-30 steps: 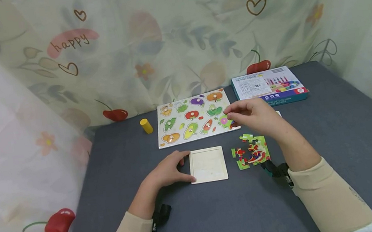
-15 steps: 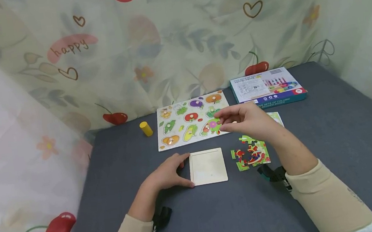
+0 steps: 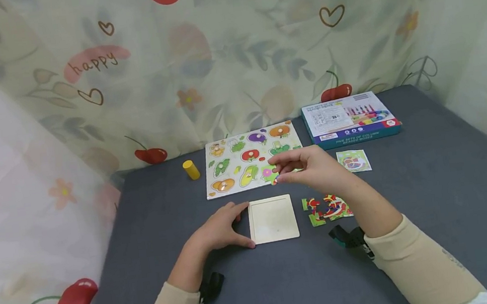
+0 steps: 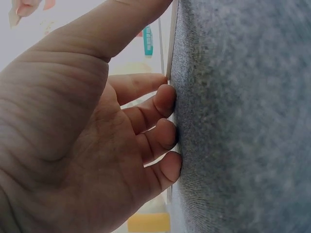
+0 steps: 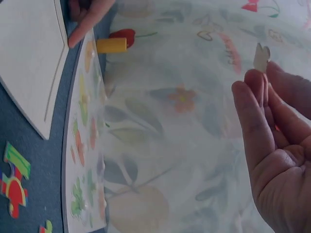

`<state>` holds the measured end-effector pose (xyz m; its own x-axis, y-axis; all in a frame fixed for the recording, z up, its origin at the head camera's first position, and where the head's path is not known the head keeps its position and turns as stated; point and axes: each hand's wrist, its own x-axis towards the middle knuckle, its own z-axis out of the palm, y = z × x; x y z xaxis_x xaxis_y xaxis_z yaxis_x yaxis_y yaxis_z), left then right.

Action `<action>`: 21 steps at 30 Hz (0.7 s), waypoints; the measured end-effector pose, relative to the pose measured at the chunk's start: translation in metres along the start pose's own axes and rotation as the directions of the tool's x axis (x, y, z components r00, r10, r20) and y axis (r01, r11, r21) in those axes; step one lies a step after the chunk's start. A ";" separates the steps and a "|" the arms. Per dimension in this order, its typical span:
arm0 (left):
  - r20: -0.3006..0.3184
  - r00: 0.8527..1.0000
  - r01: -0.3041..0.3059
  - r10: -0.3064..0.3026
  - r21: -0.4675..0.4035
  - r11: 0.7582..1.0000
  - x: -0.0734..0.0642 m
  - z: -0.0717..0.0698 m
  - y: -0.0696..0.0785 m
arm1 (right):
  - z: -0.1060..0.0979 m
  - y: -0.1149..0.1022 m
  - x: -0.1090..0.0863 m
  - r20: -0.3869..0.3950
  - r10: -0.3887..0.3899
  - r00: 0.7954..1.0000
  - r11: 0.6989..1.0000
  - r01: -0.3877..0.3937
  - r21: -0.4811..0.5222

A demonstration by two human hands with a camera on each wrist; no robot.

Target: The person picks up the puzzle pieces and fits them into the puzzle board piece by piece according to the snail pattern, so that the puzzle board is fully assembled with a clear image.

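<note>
My right hand (image 3: 311,170) pinches a jigsaw puzzle piece (image 3: 268,173), green with a pink flower, in the air over the near right part of the vegetable board. In the right wrist view that puzzle piece (image 5: 261,57) shows its pale side between thumb and fingers. A square wooden puzzle tray (image 3: 273,219) lies bare on the table. At its left edge rests my left hand (image 3: 221,228), thumb and index finger touching the two corners, the other fingertips down on the cloth. Several colourful jigsaw pieces (image 3: 333,207) lie right of the tray, partly hidden by my right forearm.
Behind the tray lies a white vegetable peg board (image 3: 230,154). A yellow cylinder (image 3: 191,169) stands to its left. At the back right lies a blue and white box (image 3: 351,119), with a small printed card (image 3: 354,161) in front. A patterned curtain (image 3: 230,47) hangs behind the table.
My right hand has moved left and slightly nearer with the puzzle piece, uncovering the printed card. The right forearm now covers more of the loose pieces. My left hand stays at the tray.
</note>
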<state>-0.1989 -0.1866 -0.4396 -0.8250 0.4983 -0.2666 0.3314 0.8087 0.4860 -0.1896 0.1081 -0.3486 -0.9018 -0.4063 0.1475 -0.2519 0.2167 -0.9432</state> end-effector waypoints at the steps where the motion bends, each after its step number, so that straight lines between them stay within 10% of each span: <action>1: -0.003 1.000 0.003 -0.003 0.000 1.000 0.000 0.000 0.000 | 0.002 0.000 0.001 0.003 -0.001 1.000 1.000 0.001 -0.007; 21: -0.031 0.999 0.023 -0.022 0.042 0.999 0.000 0.001 0.007 | 0.031 0.015 0.016 0.062 0.003 0.998 0.998 0.002 -0.069</action>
<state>-0.1966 -0.1809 -0.4373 -0.8459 0.4703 -0.2514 0.3310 0.8327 0.4439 -0.1968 0.0767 -0.3695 -0.8789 -0.4599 0.1264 -0.2772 0.2770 -0.9200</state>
